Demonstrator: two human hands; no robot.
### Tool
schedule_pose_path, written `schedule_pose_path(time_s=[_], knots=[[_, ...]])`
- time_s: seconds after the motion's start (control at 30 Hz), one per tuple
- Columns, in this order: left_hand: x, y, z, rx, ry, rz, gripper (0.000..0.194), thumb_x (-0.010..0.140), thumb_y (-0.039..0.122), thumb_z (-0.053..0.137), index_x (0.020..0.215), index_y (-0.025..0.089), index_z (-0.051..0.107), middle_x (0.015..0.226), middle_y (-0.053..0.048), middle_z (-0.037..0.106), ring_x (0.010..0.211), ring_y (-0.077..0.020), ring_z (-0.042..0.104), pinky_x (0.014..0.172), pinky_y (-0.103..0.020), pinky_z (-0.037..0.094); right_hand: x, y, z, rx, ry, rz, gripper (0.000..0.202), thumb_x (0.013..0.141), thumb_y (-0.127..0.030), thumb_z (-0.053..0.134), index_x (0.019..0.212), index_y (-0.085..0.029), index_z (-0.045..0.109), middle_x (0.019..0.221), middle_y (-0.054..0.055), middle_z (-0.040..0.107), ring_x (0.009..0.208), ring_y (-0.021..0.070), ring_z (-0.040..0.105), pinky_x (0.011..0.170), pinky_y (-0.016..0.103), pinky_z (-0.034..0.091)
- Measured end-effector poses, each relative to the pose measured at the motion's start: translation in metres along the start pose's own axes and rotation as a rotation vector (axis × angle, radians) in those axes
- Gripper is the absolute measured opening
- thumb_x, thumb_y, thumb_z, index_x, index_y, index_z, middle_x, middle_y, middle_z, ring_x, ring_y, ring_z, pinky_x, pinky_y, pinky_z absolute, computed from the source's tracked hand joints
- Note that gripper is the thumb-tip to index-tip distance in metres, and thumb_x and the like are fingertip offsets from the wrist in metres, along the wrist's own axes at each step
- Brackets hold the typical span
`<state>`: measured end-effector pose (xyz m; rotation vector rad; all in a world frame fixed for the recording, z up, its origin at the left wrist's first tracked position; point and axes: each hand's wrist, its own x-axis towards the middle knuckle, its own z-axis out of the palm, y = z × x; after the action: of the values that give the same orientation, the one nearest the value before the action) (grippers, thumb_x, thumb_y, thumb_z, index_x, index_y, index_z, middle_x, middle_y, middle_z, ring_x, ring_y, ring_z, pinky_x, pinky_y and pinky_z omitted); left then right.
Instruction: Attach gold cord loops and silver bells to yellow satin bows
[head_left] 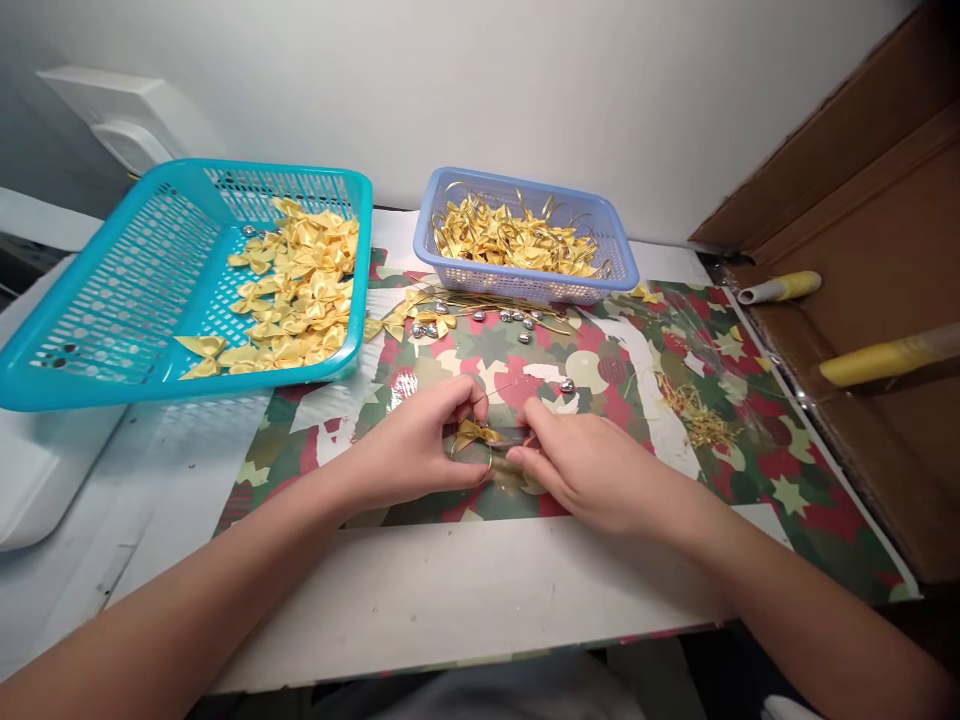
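Observation:
My left hand (427, 440) is closed, finger and thumb curled around a gold ribbon bow (471, 433) with a thin gold wire loop (490, 462) bent below it. From the right, my right hand (592, 455) pinches a small grey metal tool with a flat, blade-like end (510, 436). Its tip meets the bow's right side; the rest of the tool is hidden in my fingers. A single silver bell-like bead (566, 385) lies just beyond my right hand. Several more silver beads (523, 337) are scattered farther back, beside gold wires (487, 300).
At back left stands a turquoise basket (362, 270) of gold bows. A periwinkle basket (442, 268) at the back holds bows with wire loops. Gold clippings (705, 425) lie on the right. Cardboard (862, 220) and yellow-white tubes (780, 288) border the right side.

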<state>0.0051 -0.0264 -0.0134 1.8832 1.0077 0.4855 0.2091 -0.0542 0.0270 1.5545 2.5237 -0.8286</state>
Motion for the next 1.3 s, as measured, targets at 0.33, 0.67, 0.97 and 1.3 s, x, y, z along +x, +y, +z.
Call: schedule_pose_path(time_s=[0.33,0.67,0.97,1.3], knots=[[0.000,0.002,0.001,-0.006,0.018,0.022,0.029,0.064,0.016,0.064,0.086,0.022,0.046,0.076,0.004,0.039,0.065,-0.0118,0.036,0.057,-0.024,0.031,0.017,-0.007,0.004,-0.110,-0.059,0.056,0.028,0.100,-0.036,0.033,0.089,-0.019,0.053,0.079,0.005,0.065,0.064,0.0185,0.057,0.053,0.027,0.025],[0.000,0.002,0.001,-0.022,0.017,0.011,0.030,0.063,0.019,0.065,0.087,0.022,0.046,0.079,0.004,0.045,0.066,-0.0123,0.038,0.056,-0.024,0.032,0.020,-0.006,0.006,-0.137,0.001,-0.016,0.028,0.100,-0.037,0.033,0.096,-0.020,0.055,0.088,0.005,0.070,0.070,0.0193,0.061,0.055,0.027,0.024],[0.000,0.003,0.000,0.004,0.010,0.004,0.032,0.063,0.020,0.066,0.087,0.022,0.045,0.079,0.004,0.044,0.067,-0.0127,0.038,0.056,-0.025,0.031,0.018,-0.006,0.006,-0.143,0.010,-0.016,0.026,0.099,-0.036,0.034,0.096,-0.020,0.054,0.086,0.003,0.069,0.067,0.0181,0.058,0.054,0.027,0.022],[0.000,0.003,0.000,0.024,0.013,0.007,0.033,0.063,0.021,0.067,0.087,0.022,0.045,0.082,0.003,0.046,0.069,-0.0133,0.040,0.057,-0.025,0.033,0.016,-0.005,0.006,-0.131,0.010,-0.020,0.026,0.099,-0.035,0.034,0.088,-0.020,0.052,0.077,0.001,0.064,0.061,0.0151,0.052,0.052,0.026,0.020]])
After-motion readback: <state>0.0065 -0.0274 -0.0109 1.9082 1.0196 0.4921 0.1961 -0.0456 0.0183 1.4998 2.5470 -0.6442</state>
